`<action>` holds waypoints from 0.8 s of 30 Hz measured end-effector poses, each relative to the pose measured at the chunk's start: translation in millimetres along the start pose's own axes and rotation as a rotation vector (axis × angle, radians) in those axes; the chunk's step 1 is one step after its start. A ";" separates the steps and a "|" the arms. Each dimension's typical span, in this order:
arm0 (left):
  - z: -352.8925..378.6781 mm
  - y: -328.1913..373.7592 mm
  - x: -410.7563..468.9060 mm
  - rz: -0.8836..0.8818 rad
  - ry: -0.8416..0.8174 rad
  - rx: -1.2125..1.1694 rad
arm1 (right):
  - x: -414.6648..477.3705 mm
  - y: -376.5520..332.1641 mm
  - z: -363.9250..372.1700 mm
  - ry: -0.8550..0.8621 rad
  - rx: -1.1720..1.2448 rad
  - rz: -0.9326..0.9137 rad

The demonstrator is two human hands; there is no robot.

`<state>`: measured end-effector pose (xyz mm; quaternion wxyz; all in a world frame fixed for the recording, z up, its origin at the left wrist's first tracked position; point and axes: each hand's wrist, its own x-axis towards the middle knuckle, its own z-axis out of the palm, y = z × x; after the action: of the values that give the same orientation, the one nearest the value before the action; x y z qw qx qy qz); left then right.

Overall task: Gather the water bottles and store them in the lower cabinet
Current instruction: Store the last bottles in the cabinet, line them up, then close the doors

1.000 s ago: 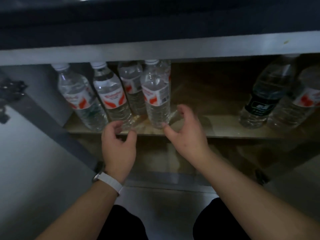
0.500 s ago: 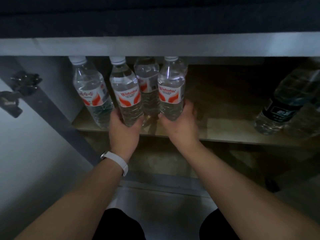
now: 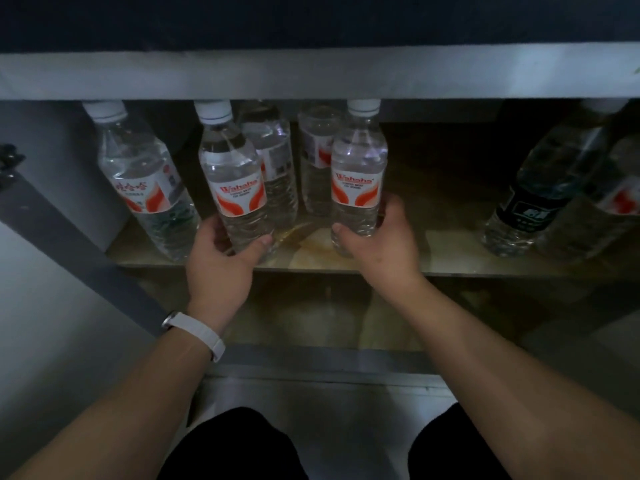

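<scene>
Water bottles (image 3: 145, 188) stand already on the cabinet shelf (image 3: 433, 252), most of them near its left end. A second ago your hands were open before the front edge; now your left hand (image 3: 221, 258) grips one bottle (image 3: 239, 188) low on its body, and your right hand (image 3: 377, 244) grips another bottle (image 3: 356, 181). These two have since come apart, the right one toward the shelf's middle. I judge you are arranging them, so the storing is nearly finished.
</scene>
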<state>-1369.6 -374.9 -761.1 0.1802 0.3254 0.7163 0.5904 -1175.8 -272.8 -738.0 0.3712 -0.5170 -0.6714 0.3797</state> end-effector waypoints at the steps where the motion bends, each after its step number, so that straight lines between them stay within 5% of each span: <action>1: 2.2 2.0 -3.4 -0.006 -0.018 -0.006 | 0.4 4.7 -6.9 0.017 -0.017 0.000; 24: 157.1 47.7 -31.5 0.163 -0.403 0.101 | 16.5 50.1 -98.0 0.143 -0.031 0.004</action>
<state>-1233.8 -277.6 -756.5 0.2548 0.5021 0.6659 0.4895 -1070.9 -235.5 -738.3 0.4095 -0.5496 -0.6480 0.3322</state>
